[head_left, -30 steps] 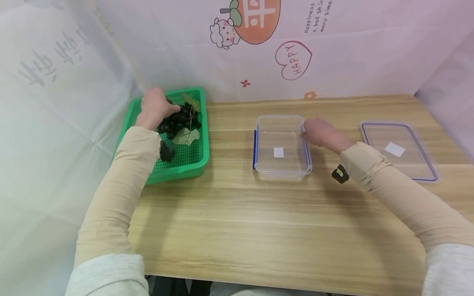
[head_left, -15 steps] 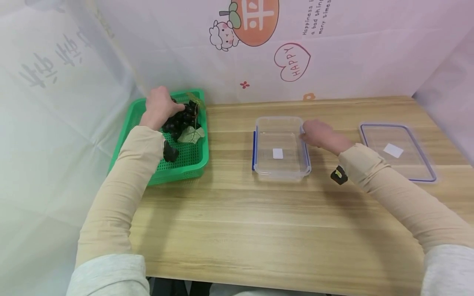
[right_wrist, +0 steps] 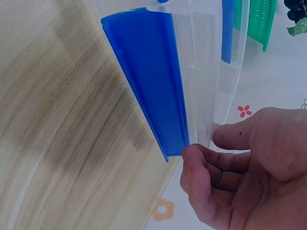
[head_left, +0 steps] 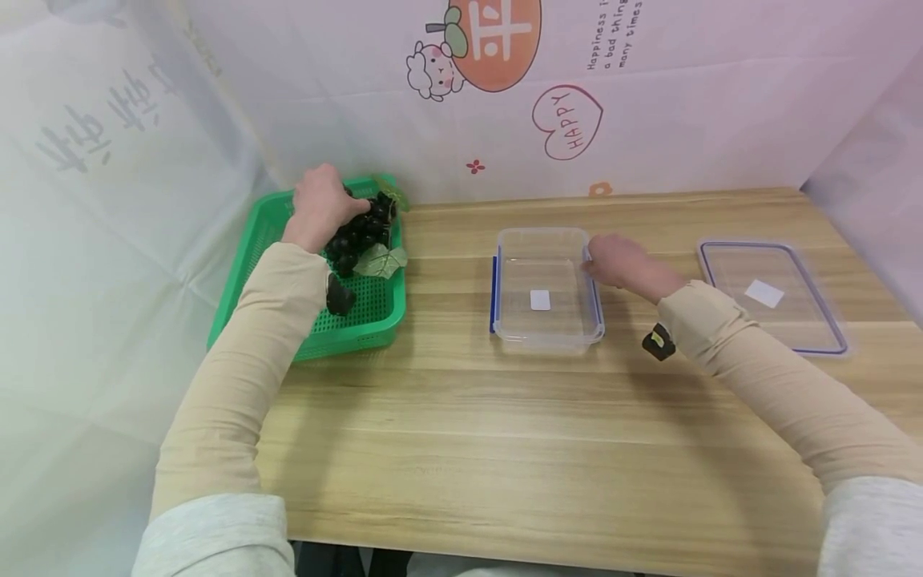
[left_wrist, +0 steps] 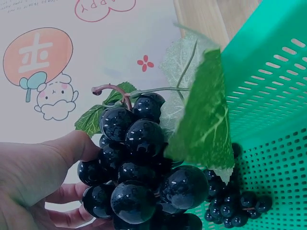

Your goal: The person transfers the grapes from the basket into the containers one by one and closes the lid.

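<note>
A bunch of black grapes (head_left: 360, 237) with green leaves is in my left hand (head_left: 320, 207), whose thumb and fingers grip one side of it. In the left wrist view the held grapes (left_wrist: 136, 155) are raised over the green plastic basket (head_left: 353, 338), where a second bunch of smaller-looking grapes (left_wrist: 232, 208) lies lower down. Over at the table's middle, my right hand (head_left: 622, 263) pinches the right wall of a clear food container (head_left: 551, 324) with blue side latches. A blue latch (right_wrist: 148, 81) hangs down beside my fingertips in the right wrist view.
A clear lid (head_left: 796, 316) with a blue seal and a white label lies flat on the wooden table (head_left: 497, 457), right of the container. A printed white cloth (head_left: 685, 128) hangs behind the table, and more cloth covers the left side.
My left hand has lifted the grapes slightly and shifted them right, toward the basket's right rim. My right hand stays at the container's wall.
</note>
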`<state>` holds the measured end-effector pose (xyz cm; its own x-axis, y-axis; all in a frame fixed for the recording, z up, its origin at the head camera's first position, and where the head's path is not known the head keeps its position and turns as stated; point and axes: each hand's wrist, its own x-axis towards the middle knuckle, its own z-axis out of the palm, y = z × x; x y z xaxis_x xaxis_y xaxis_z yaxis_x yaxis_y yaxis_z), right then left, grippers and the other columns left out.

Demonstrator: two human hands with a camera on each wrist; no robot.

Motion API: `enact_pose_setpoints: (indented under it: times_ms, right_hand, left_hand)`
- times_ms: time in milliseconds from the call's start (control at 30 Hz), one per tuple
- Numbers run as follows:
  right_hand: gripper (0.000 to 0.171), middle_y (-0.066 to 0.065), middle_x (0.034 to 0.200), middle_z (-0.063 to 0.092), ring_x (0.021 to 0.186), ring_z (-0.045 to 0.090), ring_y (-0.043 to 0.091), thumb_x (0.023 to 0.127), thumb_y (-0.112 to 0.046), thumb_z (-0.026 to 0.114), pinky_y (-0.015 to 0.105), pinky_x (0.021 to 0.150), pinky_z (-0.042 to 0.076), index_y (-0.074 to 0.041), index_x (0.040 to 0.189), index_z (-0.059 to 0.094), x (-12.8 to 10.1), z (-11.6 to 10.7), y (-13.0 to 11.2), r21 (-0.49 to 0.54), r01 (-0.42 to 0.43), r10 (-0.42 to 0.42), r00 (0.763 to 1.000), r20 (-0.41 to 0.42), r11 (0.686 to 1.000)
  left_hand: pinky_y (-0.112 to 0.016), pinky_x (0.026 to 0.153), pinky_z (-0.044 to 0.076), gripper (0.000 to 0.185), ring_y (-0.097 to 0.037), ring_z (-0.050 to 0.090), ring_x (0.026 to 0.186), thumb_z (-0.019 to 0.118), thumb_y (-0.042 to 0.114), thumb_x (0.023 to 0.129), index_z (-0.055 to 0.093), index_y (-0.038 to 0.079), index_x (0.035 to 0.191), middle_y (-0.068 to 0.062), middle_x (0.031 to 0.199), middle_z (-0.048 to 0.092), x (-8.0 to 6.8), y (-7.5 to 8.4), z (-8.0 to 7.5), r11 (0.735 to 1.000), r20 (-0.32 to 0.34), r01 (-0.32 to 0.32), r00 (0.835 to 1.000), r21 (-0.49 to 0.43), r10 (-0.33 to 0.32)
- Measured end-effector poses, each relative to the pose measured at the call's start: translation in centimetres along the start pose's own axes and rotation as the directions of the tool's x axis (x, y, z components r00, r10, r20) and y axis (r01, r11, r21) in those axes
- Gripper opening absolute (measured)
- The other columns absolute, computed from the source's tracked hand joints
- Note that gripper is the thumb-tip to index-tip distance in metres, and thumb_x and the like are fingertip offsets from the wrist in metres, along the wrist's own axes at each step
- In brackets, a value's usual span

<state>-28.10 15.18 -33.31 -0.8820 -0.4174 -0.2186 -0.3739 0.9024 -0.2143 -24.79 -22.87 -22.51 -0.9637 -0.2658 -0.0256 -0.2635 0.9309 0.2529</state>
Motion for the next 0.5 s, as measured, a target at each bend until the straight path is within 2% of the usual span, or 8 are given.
enact_pose_setpoints:
  times_ms: [200,367,500]
  right_hand:
    - [0.025,0.011,0.064,0.058,0.051,0.054,0.018,0.094,-0.015,0.049,0.027,0.047,0.041,0.001,0.076,0.056,-0.1,0.0,-0.1,0.002,0.005,-0.005,1.000,-0.001,1.000]
    - [0.024,0.011,0.064,0.057,0.052,0.054,0.019,0.094,-0.015,0.049,0.028,0.048,0.042,0.001,0.076,0.055,-0.1,0.1,0.0,-0.004,0.007,-0.007,1.000,-0.017,1.000]
    - [0.024,0.011,0.064,0.057,0.052,0.054,0.019,0.094,-0.014,0.049,0.029,0.048,0.042,0.001,0.076,0.055,-0.1,0.1,0.2,0.001,0.019,-0.019,1.000,-0.025,1.000]
  left_hand:
    - [-0.032,0.059,0.041,0.040,-0.021,0.050,0.060,0.063,0.038,0.087,0.045,0.011,0.063,0.001,0.052,0.038,-0.1,0.5,-0.1,1.000,-0.025,-0.026,0.999,0.013,0.026]
    - [-0.032,0.061,0.043,0.040,-0.021,0.051,0.059,0.062,0.037,0.088,0.044,0.011,0.062,0.002,0.049,0.038,-0.2,1.2,-0.1,0.999,-0.032,-0.041,0.999,0.014,0.041]
    - [-0.031,0.057,0.042,0.041,-0.019,0.050,0.055,0.063,0.037,0.087,0.043,0.011,0.062,0.003,0.048,0.037,-0.3,1.9,0.0,0.999,-0.031,-0.048,0.998,0.012,0.049]
